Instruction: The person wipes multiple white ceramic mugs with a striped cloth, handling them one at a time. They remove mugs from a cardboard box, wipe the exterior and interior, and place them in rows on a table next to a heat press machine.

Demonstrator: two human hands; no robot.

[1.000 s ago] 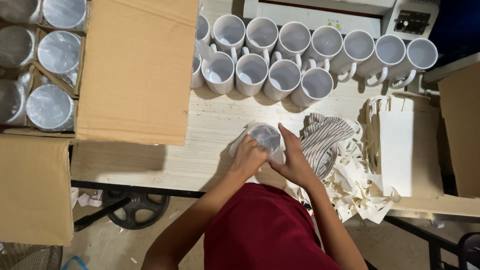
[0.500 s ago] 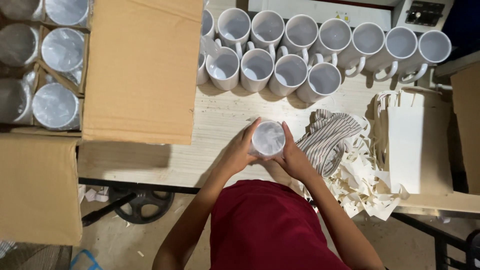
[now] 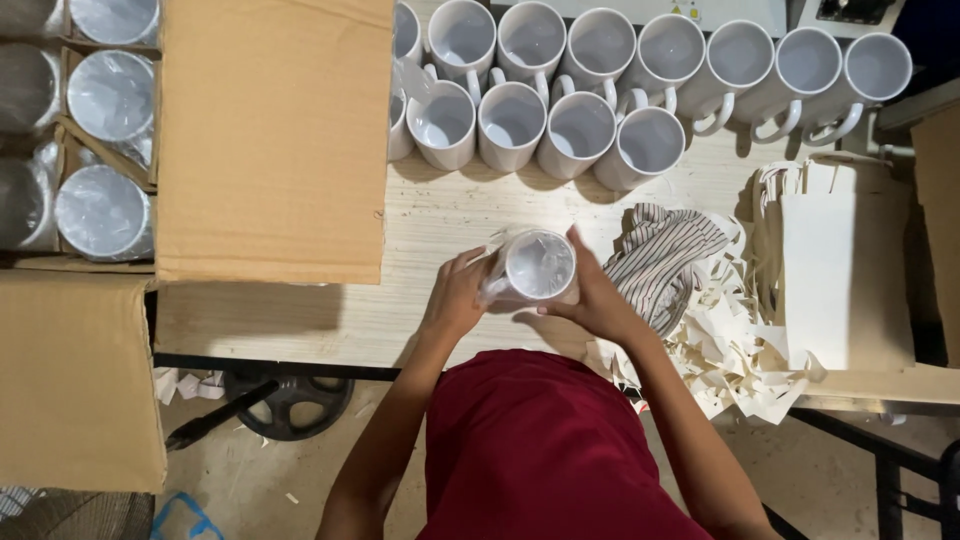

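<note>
White ceramic mug (image 3: pixel 540 266), centre of frame, sits between both our hands just above the pale wood tabletop (image 3: pixel 330 320). Clear plastic wrap appears to cling around it, esp. on the left side; can't tell if it covers the mouth.

Left hand (image 3: pixel 455 295): fingers curled against the mug's left wall, seemingly bunching the film there. Right hand (image 3: pixel 590 290): cupped round the right wall, thumb up near the rim, fingers pressed together. Both closed on the mug; handle not visible from this angle.

Surroundings:
- Top centre to top right: bare white mugs in two rows (image 3: pixel 580 80), mouths up, unwrapped, touching or nearly so.
- Upper left: open cardboard box (image 3: pixel 270 140), flap folded over; film-wrapped mugs (image 3: pixel 100 210) in its divider cells at far left.
- Right of the hands: striped cloth (image 3: pixel 665 255), just beside right hand, w/ a heap of torn pale paper scraps (image 3: pixel 730 350) spilling toward lower right.
- Far right: flat white card stack (image 3: pixel 830 270).

Judgement: step in hand looks like stripping the film off this mug, partway done. Next move calls for a steady right-hand hold while the left pulls the wrap clear w/o tipping the mug; the gap at the near row's right end seems the natural spot after.
</note>
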